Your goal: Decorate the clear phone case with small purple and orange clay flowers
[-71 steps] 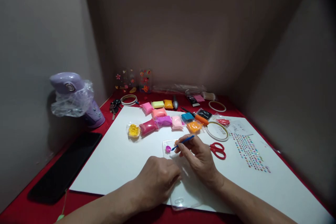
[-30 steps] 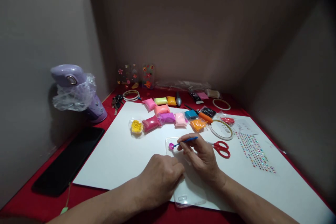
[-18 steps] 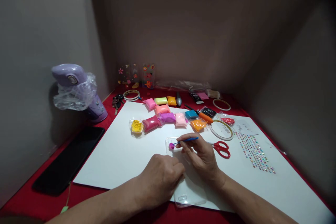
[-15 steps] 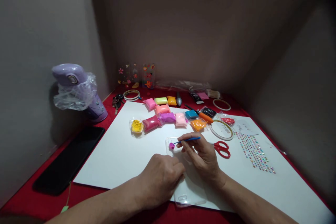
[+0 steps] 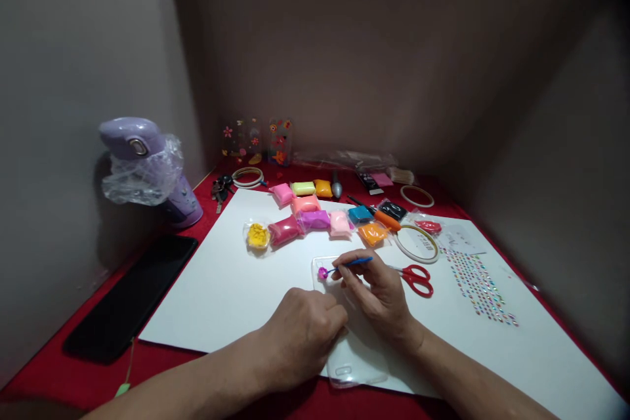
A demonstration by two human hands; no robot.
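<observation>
A clear phone case lies on the white board, partly covered by both hands. Near its upper left corner sits a small purple clay flower. My right hand pinches a thin blue modelling tool, whose tip meets the flower's right side. My left hand is closed and rests on the left edge of the case; whatever its fingers hold, if anything, is hidden. Right of my right hand lie red-handled scissors, their blades partly hidden.
Packets of coloured clay, such as a purple one, lie behind the hands beside opened yellow clay. A gem sticker sheet is at right. A black phone and a purple tumbler stand at left.
The blue tool in my right hand has shifted slightly, its tip staying at the purple flower. My left hand holds its place; the whole view has moved a touch.
</observation>
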